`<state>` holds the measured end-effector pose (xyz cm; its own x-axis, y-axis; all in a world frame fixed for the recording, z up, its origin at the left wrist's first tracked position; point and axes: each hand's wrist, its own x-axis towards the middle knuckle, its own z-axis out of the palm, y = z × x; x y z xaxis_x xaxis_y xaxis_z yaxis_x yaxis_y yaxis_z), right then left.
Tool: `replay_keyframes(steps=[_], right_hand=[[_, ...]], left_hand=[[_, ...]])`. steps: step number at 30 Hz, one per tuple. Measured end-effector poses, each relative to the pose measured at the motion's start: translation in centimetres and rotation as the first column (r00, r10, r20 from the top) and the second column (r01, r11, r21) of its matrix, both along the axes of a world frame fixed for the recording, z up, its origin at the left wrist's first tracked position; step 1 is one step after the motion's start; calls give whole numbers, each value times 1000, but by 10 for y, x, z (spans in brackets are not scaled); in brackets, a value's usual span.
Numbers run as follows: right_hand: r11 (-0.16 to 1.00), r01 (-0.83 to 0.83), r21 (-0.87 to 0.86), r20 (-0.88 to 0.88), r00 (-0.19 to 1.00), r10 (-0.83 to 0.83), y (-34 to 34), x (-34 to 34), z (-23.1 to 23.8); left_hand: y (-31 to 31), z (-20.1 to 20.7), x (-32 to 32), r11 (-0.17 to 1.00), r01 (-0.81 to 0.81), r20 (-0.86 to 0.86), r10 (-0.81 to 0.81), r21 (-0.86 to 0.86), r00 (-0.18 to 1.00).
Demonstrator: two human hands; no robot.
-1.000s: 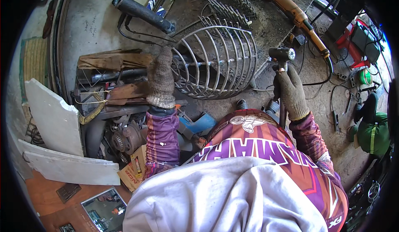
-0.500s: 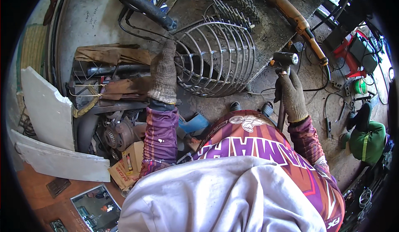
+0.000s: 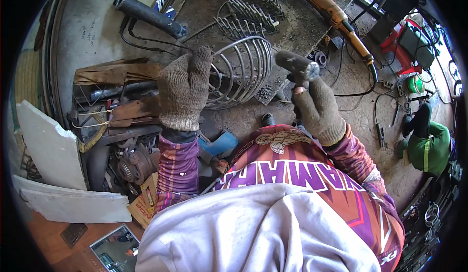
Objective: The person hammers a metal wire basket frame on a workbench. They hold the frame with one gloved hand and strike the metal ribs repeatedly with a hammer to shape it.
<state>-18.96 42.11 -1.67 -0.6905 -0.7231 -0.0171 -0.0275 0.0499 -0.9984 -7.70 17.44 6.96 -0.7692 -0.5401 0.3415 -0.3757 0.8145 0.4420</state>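
Note:
A cage of curved metal bars (image 3: 243, 70) stands at the edge of the worktable, its ribs bowed outward to the right. My left hand (image 3: 184, 91), in a knitted grey-brown work glove, is closed on the cage's left end; the glove hides the exact spot it grips. My right hand (image 3: 319, 111), in a matching glove with one bare fingertip showing, grips a hammer (image 3: 296, 65) close under its head. The hammer head is raised to the right of the cage, apart from it. Most of the hammer's handle is hidden behind my hand.
An orange angle grinder (image 3: 336, 16) lies on the table's right side, its cable hanging down. Bundled metal spikes (image 3: 248, 11) and a dark pipe (image 3: 151, 18) lie farther back. Pale boards (image 3: 48, 145) lean at left. A person in green (image 3: 429, 150) is at far right.
The hammer has come up and to the left, toward the cage, with my right hand. The cage has turned in my left hand and looks narrower. The whole view has shifted slightly.

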Motion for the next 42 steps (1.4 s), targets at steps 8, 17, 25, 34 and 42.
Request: replay_keyframes(steps=[8,17,25,34,42], right_hand=[[1000,-7,18,-401,916,13,-8,7,30],[943,13,-334,-274,956,-110,8,0,37],[965,33,-261,-305,945,-115,10,5,42],[989,15,-145,-213,976,-46,12,3,49],[961,-104,255,-341,921,190,11,8,29]], left_hand=[[31,11,-8,958,173,41,-168,-229,985],[27,8,-8,946,195,65,-185,-260,981],[31,9,-3,922,226,85,-210,-314,974],[31,6,-1,914,218,76,-204,-343,976],[40,12,-3,952,167,142,-133,-256,981]])
